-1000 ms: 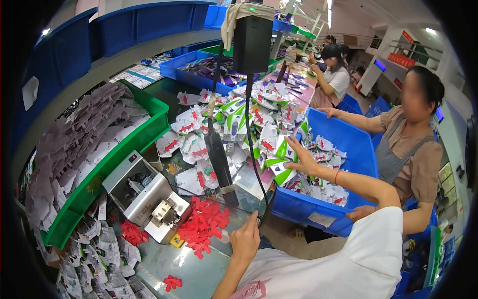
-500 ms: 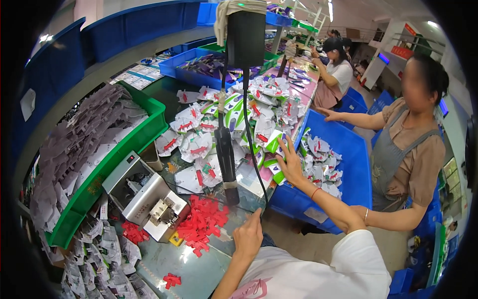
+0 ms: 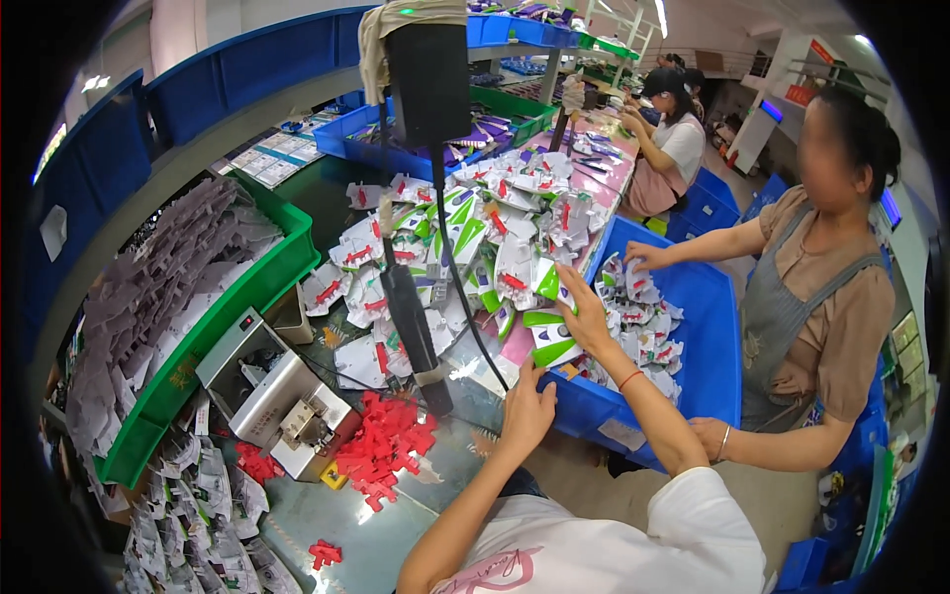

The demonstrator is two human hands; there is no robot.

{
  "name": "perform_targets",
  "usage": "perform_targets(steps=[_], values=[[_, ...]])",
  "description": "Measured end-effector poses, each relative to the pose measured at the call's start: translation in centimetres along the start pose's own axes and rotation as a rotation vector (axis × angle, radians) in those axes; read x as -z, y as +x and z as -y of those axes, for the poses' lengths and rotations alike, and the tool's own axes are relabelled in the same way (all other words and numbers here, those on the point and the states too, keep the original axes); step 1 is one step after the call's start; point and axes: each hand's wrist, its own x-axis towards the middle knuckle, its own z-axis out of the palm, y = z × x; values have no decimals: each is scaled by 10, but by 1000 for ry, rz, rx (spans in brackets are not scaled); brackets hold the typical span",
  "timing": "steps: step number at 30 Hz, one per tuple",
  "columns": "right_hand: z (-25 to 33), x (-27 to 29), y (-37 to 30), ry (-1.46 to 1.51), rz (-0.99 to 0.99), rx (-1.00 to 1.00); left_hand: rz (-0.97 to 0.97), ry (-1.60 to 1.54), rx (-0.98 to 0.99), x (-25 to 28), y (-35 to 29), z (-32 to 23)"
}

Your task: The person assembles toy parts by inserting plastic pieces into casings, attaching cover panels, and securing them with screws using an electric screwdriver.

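Observation:
My right hand (image 3: 588, 322) lies against the right edge of a heap of plastic shells, its fingers stretched out over a white and green shell (image 3: 547, 280). Just below, another white and green shell (image 3: 554, 337) sits at the table edge beside that palm. My left hand (image 3: 529, 408) is beneath this shell, fingers loosely bent and thumb apart; its fingertips come close to the shell, and whether they touch is unclear. The heap of white shells (image 3: 361, 246), many with red clips inside, spreads across the table beyond both hands.
A blue bin (image 3: 708, 342) of shells stands at the right, with a co-worker's hand (image 3: 648, 257) in it. A black tool (image 3: 406, 322) and cable hang before me. Leftward are a metal machine (image 3: 277, 391), red clips (image 3: 381, 445) and a green crate (image 3: 208, 366) of grey-white parts.
My left hand has moved up and right to the shells, its fingers loosening. My right hand has shifted slightly. The co-worker's hand has reached into the bin. The view has turned a little.

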Motion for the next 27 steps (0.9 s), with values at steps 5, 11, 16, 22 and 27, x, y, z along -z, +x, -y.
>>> perform_targets(steps=[5, 11, 16, 22, 27], values=[[-7, 1, 5, 71, -145, 43, 90, -304, 154, -12, 23, -1], [8, 20, 30, 212, -218, -103, -113, 20, -185, -15, 23, 0], [17, -32, 56, 215, -350, 142, -222, -45, -102, -11, 26, -7], [43, -79, 104, 126, -282, 110, -262, 37, -155, -2, 29, -16], [37, -105, 129, 46, -215, 133, -244, 224, -222, 6, 25, -23]])
